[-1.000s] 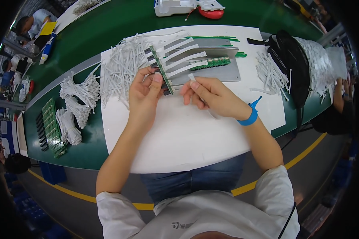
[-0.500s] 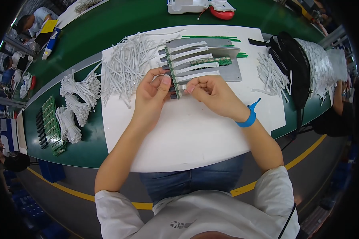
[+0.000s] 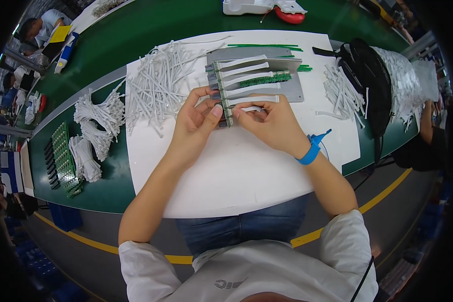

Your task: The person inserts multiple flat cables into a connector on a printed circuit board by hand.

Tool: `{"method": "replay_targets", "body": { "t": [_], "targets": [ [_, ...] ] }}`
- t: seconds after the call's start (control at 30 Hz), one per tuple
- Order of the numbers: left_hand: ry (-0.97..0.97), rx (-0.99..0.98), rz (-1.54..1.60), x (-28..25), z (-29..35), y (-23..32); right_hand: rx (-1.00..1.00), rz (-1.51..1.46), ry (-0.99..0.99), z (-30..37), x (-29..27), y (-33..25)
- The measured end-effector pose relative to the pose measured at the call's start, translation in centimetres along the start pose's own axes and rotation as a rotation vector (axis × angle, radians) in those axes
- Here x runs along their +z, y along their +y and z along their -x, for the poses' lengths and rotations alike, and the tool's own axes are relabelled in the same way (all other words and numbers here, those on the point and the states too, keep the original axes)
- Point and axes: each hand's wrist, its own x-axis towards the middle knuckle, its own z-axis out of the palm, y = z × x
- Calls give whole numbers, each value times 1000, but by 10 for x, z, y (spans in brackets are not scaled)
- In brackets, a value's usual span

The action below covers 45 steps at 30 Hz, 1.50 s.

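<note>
A grey fixture plate [image 3: 292, 90] lies on the white sheet [image 3: 246, 171] and carries a green circuit strip [image 3: 220, 85] with several white flat ribbon cables [image 3: 246, 68] plugged in a row. My left hand [image 3: 196, 126] pinches the near end of that strip, thumb pressed at its edge. My right hand [image 3: 269, 123] holds a white ribbon cable [image 3: 251, 108] by its end at the strip's lowest connector. A blue wrist strap [image 3: 311, 148] sits on my right wrist.
A loose heap of white ribbon cables [image 3: 158, 83] lies left of the fixture, bundled cables [image 3: 95, 113] and green boards [image 3: 63, 158] further left on the green table [image 3: 110, 186]. More cables [image 3: 340, 93], a black bag [image 3: 367, 75] and a person's arm [image 3: 428, 121] are at right.
Both hands slid slightly toward me along the strip. The right hand now holds a ribbon cable at the lowest connector.
</note>
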Motion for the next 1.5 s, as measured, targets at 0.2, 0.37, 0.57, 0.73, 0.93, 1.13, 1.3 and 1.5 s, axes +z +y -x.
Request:
{"method": "replay_targets", "body": {
  "t": [0.2,0.37,0.57,0.73,0.93,1.13,1.3,1.5],
  "targets": [
    [-13,-21,-3,-1,-1,-1,-19,-91,44,0,-1,-1],
    [1,37,-71,3,0,-3,51,-88,6,-1,-3,1],
    [4,-19,-9,1,0,-2,44,-74,52,1,-2,-5],
    [17,-6,-20,-2,-1,-4,62,64,30,1,-5,-7],
    [7,17,-115,0,-1,-3,5,-69,46,-2,0,2],
    [40,-60,24,-2,1,-3,9,-36,-13,1,-7,-8],
    [21,-79,88,-4,3,-7,-64,-69,-8,3,-7,-9],
    [9,-79,101,-3,4,-8,20,-186,-5,6,-4,-6]
  ]
}}
